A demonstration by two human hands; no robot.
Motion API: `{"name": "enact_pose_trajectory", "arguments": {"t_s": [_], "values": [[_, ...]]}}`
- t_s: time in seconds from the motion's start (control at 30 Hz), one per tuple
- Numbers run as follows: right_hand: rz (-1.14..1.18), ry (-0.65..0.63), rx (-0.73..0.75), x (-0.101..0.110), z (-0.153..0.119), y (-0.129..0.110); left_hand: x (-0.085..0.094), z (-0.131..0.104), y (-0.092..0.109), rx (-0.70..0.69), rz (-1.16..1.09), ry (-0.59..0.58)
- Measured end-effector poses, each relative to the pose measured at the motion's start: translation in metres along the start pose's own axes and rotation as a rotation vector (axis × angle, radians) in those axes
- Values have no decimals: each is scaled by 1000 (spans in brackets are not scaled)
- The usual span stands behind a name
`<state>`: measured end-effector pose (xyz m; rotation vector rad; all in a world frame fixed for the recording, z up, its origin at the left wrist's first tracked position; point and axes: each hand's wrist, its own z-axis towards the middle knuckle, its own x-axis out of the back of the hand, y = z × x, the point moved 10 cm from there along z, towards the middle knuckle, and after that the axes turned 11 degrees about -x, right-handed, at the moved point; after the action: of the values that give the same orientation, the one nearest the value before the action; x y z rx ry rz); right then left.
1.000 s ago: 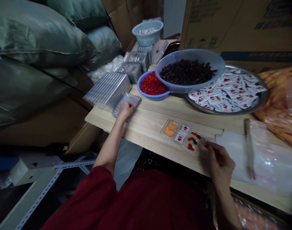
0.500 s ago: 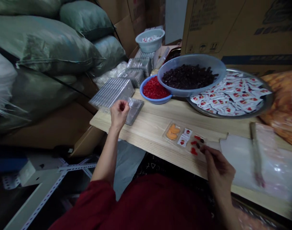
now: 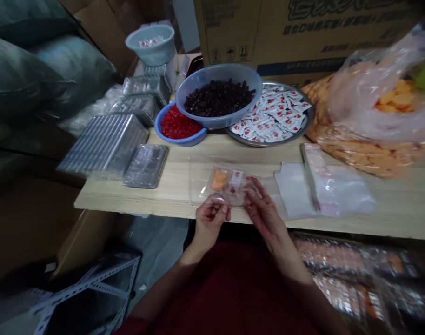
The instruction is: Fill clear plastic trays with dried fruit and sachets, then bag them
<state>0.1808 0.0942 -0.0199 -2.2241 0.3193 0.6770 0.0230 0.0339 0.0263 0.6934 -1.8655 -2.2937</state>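
A clear plastic tray (image 3: 222,190) lies near the table's front edge, with orange pieces (image 3: 219,179) in its left compartment and white printed sachets (image 3: 236,180) in the middle. Its right compartment is mostly hidden by my right hand (image 3: 264,211), whose fingers are closed on the tray's right side. Clear film or a lid shows around the tray's left part. My left hand (image 3: 210,218) is closed at the front left of the tray, thumb against fingers, pinching the clear plastic at its edge.
Behind the tray are a bowl of red pieces (image 3: 180,122), a bowl of dark pieces (image 3: 219,97) and a metal platter of sachets (image 3: 271,114). Stacked clear trays (image 3: 106,142) stand left. Plastic bags (image 3: 326,181) lie right, before a big bag of orange pieces (image 3: 369,135).
My left hand has come from the stacked trays at the left to the filled tray. My right hand now grips the tray's right side. The view has turned right.
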Motion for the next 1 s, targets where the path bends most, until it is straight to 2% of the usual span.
{"name": "enact_pose_trajectory", "arguments": {"t_s": [0.13,0.23,0.37,0.5,0.6,0.73,0.8,0.87,1.0], "values": [[-207,215,282,46,-7,-33,36,31,-19,137,14,73],[-425,319,447,59,-10,-36,53,56,-32,174,59,63],[-727,374,533,53,-7,-28,54,75,-41,13,414,-16],[-967,391,597,45,-1,-30,58,82,-48,-127,775,-27],[-1078,406,673,41,7,-38,63,89,-52,-159,841,-33],[-1146,379,759,30,26,-48,53,103,-55,-191,857,-122],[-1161,384,777,27,35,-53,50,107,-56,-182,857,-149],[-1179,379,779,26,39,-55,55,103,-59,-109,823,-161],[-1200,315,757,28,26,-45,74,68,-63,98,770,-209]]}}
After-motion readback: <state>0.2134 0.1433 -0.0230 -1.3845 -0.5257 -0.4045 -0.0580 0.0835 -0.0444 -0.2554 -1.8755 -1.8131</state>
